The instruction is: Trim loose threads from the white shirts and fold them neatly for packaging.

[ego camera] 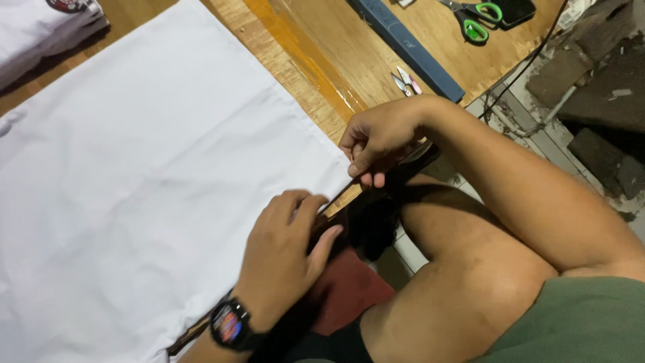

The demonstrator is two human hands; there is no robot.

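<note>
A large white cloth (148,168) lies spread flat on a wooden table (349,54). My left hand (285,259), with a dark watch (230,326) on its wrist, rests at the cloth's near edge, fingers curled over the hem and thumb under the table edge. My right hand (376,138) pinches the cloth's near right corner at the table edge. Whether anything small is held between those fingers is hidden.
A long blue-grey ruler (410,47) lies on the table at the back right, with small thread snips (405,81) beside it. Green-handled scissors (474,20) and a dark phone (514,10) sit farther back. Folded white cloth (40,27) is at the top left. Rubble lies on the floor at right.
</note>
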